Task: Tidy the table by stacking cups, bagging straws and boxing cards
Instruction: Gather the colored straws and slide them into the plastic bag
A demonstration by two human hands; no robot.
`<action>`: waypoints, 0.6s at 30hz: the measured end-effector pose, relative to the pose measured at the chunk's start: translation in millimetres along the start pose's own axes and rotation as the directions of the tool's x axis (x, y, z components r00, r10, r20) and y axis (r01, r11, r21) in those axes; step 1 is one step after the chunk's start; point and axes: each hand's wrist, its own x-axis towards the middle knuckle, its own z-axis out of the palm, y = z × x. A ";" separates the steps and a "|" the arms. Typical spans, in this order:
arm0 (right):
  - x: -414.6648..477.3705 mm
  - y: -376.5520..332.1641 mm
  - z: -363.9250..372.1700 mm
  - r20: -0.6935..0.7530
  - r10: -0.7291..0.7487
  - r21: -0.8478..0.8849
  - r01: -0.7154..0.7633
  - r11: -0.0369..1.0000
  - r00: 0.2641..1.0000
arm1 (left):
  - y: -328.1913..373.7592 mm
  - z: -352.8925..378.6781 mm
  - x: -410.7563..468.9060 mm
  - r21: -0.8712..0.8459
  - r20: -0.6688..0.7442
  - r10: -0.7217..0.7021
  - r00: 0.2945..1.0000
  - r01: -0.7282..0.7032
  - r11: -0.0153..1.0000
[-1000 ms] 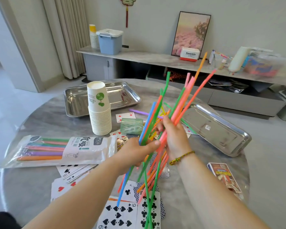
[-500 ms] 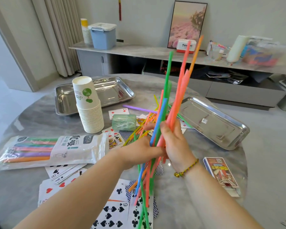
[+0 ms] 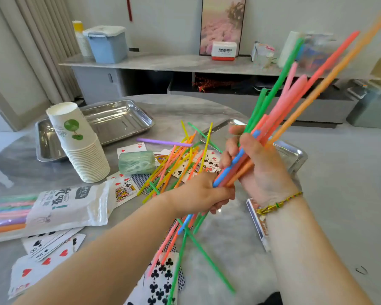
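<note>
Both hands hold one bundle of coloured straws [image 3: 279, 111] above the table's middle. My right hand [image 3: 257, 164] grips the bundle from the right, and my left hand [image 3: 202, 194] grips its lower part. The straws lean up to the right; their lower ends fan out below my hands. More loose straws [image 3: 176, 164] lie on the table behind my left hand. A straw bag [image 3: 59, 208] lies at the left with straws inside. A stack of paper cups [image 3: 81, 144] stands behind it. Playing cards [image 3: 48, 254] are scattered about, and a card box [image 3: 256, 219] lies under my right wrist.
Two steel trays sit on the round marble table: one tray [image 3: 119, 117] at the back left, another tray [image 3: 295, 150] behind my right hand. A green plastic tub [image 3: 136, 165] lies near the cups. A sideboard [image 3: 185, 64] runs along the far wall.
The bundle has tilted from nearly upright to leaning right, and both hands have shifted right with it. Several thin straws now lie on the table behind my left hand.
</note>
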 end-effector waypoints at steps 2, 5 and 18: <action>2.6 -1.3 1.8 -0.097 -0.041 -0.034 0.038 0.999 0.994 | 3.0 4.0 4.5 0.009 -0.030 0.020 0.999 -0.019 1.000; 7.9 -9.9 7.2 -0.162 -0.107 -0.070 0.097 0.993 0.981 | 12.0 5.1 12.1 0.040 -0.088 0.085 0.992 -0.082 0.996; 11.2 -1.0 9.4 -0.206 -0.239 -0.409 0.139 0.902 0.949 | 4.0 11.7 24.5 -0.002 -0.154 0.162 0.975 -0.165 0.986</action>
